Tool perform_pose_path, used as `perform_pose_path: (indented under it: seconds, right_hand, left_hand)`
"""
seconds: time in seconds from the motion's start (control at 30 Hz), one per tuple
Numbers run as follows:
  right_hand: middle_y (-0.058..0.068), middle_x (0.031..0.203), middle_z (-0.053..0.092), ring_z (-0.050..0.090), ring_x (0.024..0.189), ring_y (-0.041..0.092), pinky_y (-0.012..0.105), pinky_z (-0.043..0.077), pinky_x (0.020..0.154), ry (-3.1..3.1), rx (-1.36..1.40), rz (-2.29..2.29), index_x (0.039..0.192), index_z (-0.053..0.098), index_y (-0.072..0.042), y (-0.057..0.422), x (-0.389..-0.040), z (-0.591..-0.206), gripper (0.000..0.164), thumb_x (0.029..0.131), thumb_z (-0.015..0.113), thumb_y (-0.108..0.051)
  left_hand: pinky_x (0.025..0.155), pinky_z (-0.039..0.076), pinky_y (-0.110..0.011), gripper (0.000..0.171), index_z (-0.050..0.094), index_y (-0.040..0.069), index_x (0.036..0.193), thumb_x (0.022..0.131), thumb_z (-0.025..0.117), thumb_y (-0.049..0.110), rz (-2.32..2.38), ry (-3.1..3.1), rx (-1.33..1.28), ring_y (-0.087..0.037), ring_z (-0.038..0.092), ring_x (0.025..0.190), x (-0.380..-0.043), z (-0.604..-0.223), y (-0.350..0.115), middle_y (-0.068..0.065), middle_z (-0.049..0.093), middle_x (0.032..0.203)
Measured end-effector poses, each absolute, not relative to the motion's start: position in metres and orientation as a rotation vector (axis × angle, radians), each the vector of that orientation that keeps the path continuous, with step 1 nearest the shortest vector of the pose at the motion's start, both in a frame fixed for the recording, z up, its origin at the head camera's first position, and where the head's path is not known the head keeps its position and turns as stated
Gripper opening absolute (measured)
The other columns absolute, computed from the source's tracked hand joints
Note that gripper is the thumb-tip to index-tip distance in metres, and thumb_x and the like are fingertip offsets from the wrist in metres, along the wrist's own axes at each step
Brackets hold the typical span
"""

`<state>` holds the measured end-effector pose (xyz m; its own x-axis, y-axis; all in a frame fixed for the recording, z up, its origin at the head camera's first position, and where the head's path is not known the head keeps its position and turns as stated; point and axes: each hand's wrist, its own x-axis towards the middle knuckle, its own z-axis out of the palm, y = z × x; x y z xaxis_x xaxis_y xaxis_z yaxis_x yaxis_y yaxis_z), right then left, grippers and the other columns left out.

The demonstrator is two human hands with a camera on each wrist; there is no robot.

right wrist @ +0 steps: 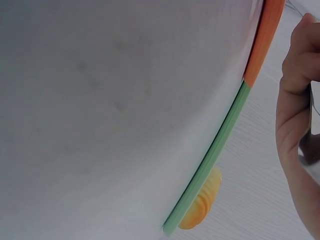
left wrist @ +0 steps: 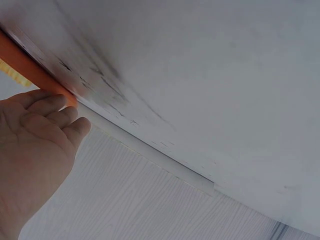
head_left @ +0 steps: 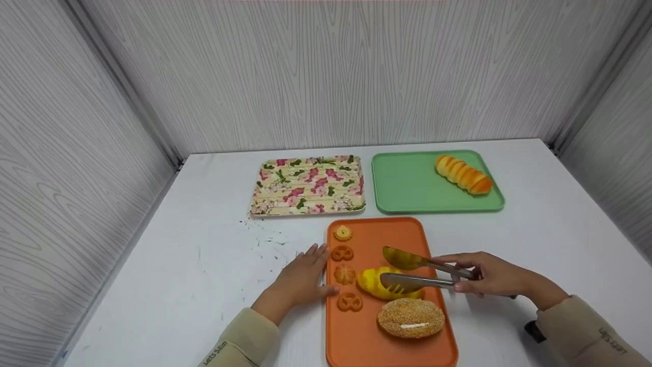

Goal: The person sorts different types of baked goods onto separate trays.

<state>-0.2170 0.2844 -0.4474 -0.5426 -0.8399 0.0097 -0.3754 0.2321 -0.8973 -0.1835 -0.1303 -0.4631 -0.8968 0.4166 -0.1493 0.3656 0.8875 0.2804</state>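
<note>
In the head view my right hand [head_left: 496,278] grips a pair of metal tongs [head_left: 423,282], which point left over an orange tray [head_left: 379,341]. The tong arms stand apart, and the nearer one overlaps a yellow bread [head_left: 371,283]. Just below that bread lies an oval sesame bread [head_left: 410,313]. My left hand [head_left: 300,278] rests at the tray's left edge with fingers extended, thumb at the rim. Along that side runs a column of several small cookies [head_left: 350,302]. The right wrist view catches part of the tongs [right wrist: 310,150] in my curled fingers.
Behind the orange tray are a floral tray [head_left: 310,186] on the left and a green tray [head_left: 407,183] on the right. A ridged bread roll [head_left: 463,175] sits on the green one. Grey wood-grain panels [head_left: 326,76] enclose the white table [head_left: 204,255] at the back and sides.
</note>
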Motion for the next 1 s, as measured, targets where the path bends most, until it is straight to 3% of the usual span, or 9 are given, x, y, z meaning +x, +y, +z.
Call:
perform_pose_path:
  seconds: [0.23, 0.4, 0.67, 1.0]
  right_hand:
    - [0.009, 0.088, 0.062, 0.044, 0.042, 0.032, 0.035, 0.046, 0.037, 1.992, -1.144, -1.248, 0.143, 0.042, -0.003, 0.284, -0.215, -0.447, 0.054, 0.093, 0.059, -0.001]
    - [0.009, 0.082, 0.062, 0.044, 0.044, 0.031, 0.032, 0.046, 0.039, 2.017, -1.11, -1.224, 0.142, 0.044, -0.002, 0.282, -0.215, -0.446, 0.051, 0.093, 0.06, -0.006]
    - [0.012, 0.063, 0.055, 0.044, 0.046, 0.002, 0.025, 0.043, 0.04, 2.054, -1.13, -1.224, 0.14, 0.047, -0.002, 0.282, -0.215, -0.444, 0.05, 0.093, 0.062, -0.011]
    - [0.012, 0.073, 0.062, 0.041, 0.044, 0.003, 0.023, 0.04, 0.037, 2.095, -1.226, -1.275, 0.14, 0.047, -0.001, 0.284, -0.226, -0.442, 0.047, 0.094, 0.056, 0.002]
  left_hand:
    - [0.112, 0.019, -0.046, 0.091, 0.025, 0.003, 0.15, 0.087, 0.057, 0.059, 0.358, 2.857, 0.616, -0.028, 0.015, 0.143, -0.184, -0.464, -0.131, -0.01, 0.019, 0.156]
    - [0.112, 0.019, -0.046, 0.09, 0.024, 0.002, 0.15, 0.087, 0.056, 0.058, 0.35, 2.856, 0.626, -0.028, 0.015, 0.143, -0.184, -0.463, -0.131, -0.01, 0.019, 0.156]
    - [0.112, 0.02, -0.046, 0.089, 0.027, 0.002, 0.15, 0.087, 0.058, 0.057, 0.358, 2.853, 0.635, -0.028, 0.016, 0.142, -0.185, -0.464, -0.131, -0.011, 0.022, 0.156]
    - [0.112, 0.019, -0.046, 0.089, 0.025, 0.002, 0.15, 0.088, 0.057, 0.057, 0.377, 2.846, 0.624, -0.028, 0.015, 0.143, -0.185, -0.464, -0.13, -0.011, 0.02, 0.156]
